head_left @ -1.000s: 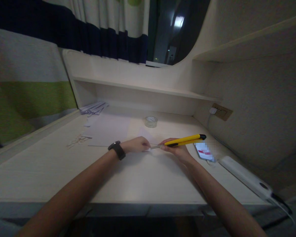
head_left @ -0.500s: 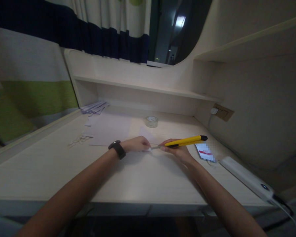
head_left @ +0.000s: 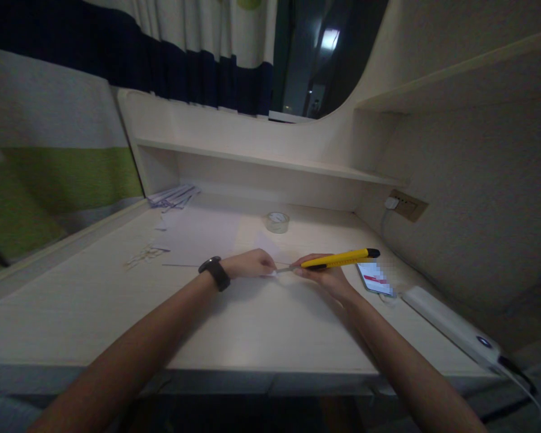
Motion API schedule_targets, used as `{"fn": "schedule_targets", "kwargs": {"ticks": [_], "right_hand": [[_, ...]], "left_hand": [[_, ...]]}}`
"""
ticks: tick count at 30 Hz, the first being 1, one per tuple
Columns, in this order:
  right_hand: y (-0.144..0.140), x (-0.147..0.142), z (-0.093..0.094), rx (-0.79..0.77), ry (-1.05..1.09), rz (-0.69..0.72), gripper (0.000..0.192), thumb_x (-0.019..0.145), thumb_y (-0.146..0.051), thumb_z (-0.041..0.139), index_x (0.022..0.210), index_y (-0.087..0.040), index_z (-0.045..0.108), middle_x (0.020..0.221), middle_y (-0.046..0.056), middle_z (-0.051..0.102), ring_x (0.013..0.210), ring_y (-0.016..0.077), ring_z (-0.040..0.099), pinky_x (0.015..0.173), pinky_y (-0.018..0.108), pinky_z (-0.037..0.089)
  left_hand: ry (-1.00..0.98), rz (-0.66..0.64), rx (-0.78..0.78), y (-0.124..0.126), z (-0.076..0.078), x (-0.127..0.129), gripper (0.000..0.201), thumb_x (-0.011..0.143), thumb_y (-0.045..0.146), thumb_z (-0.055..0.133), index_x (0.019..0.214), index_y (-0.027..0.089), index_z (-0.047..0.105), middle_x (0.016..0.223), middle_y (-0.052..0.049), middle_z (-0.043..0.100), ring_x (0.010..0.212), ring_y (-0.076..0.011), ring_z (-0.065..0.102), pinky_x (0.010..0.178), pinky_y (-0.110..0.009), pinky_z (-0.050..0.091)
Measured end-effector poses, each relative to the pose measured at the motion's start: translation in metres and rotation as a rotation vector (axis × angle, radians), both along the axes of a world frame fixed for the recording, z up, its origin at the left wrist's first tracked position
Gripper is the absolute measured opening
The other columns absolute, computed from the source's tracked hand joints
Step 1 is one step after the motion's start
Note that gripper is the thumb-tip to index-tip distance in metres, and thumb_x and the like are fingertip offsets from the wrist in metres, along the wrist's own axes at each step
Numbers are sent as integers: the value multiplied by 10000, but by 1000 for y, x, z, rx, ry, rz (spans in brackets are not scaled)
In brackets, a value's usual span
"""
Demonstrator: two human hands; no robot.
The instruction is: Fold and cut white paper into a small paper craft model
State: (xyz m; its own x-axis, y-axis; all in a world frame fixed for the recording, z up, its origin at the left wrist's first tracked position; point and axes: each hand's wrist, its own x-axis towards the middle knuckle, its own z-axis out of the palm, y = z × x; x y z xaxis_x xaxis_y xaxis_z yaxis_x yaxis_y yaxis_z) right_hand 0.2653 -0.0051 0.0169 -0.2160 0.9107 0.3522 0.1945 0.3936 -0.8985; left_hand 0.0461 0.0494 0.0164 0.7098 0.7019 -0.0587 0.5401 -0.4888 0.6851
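Observation:
My right hand [head_left: 322, 276] is closed around a yellow utility knife [head_left: 342, 258], its black end pointing right and its blade reaching left. The blade's tip meets a small piece of white paper [head_left: 268, 274] pinched in the fingers of my left hand [head_left: 251, 263]. A dark watch [head_left: 215, 272] is strapped on my left wrist. Just beyond my left hand lies a large sheet of paper [head_left: 202, 231] on the desk. Behind both hands stands a roll of clear tape [head_left: 278, 222].
Folded paper strips [head_left: 174, 196] are piled at the back left, with small thin pale pieces [head_left: 146, 255] nearer. A phone [head_left: 375, 278] and a long white device with a cord [head_left: 451, 325] lie on the right. A shelf [head_left: 261, 161] runs along the back, beside a wall socket [head_left: 408, 205].

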Motion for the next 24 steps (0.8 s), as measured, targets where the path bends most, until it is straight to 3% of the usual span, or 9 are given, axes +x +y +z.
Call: {"fn": "schedule_targets", "kwargs": {"ticks": [11, 20, 24], "right_hand": [[-4, 0, 2, 178, -177, 45, 189, 700, -351, 702, 805, -195, 721, 801, 63, 712, 728, 195, 653, 649, 289, 537], [-7, -12, -3, 248, -140, -112, 130, 716, -324, 678, 762, -207, 713, 792, 55, 714, 704, 196, 663, 666, 302, 552], [-7, -14, -8, 301, -137, -111, 112, 731, -314, 661, 758, -215, 707, 791, 49, 713, 719, 199, 661, 701, 319, 549]], "left_hand": [[-86, 36, -60, 1, -1, -1, 276, 724, 314, 581, 825, 82, 692, 672, -64, 643, 567, -130, 507, 538, -237, 360], [-165, 57, -106, -3, 6, -3, 293, 723, 332, 596, 802, 72, 704, 685, -90, 674, 589, -135, 542, 545, -229, 368], [-195, 63, -134, -6, 8, -4, 294, 732, 335, 590, 810, 75, 704, 696, -93, 678, 592, -135, 551, 531, -223, 358]]}}
